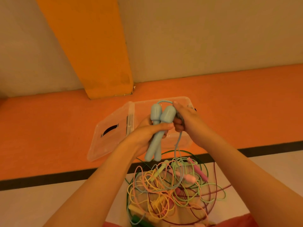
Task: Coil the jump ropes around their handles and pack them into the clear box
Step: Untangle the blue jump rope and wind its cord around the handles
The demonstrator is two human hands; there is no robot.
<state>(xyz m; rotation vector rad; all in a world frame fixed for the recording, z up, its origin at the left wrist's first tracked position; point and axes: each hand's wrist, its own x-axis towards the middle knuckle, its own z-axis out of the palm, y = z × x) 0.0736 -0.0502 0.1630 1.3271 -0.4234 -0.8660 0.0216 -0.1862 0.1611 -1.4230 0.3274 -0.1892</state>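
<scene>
Closest in, a loose tangle of ropes (172, 194) lies on the pale floor (49, 207): yellow, peach, green and dark red cords heaped over one another. A pink handle (190, 178) shows on top and a green handle (137, 218) at the near edge.

Above the far side of that heap, both hands are raised. The left grip (147, 136) is closed round the two blue handles (157, 115), thumb across their narrow waists. They are held side by side and tilted, fat ends pointing away. The right grip (186, 118) sits just beside those fat ends, fingers curled in on the blue rope (177, 145). The cord arches out of the handle tops to the right thumb. Below the hand it drops slack into the heap.

Behind the hands the clear box (183, 141) stands open on an orange band of floor. Its lid (111, 138) is folded out flat to the left. A black stripe (49, 178) divides the orange from the pale floor. Beyond rises a wall with an orange pillar (91, 54).
</scene>
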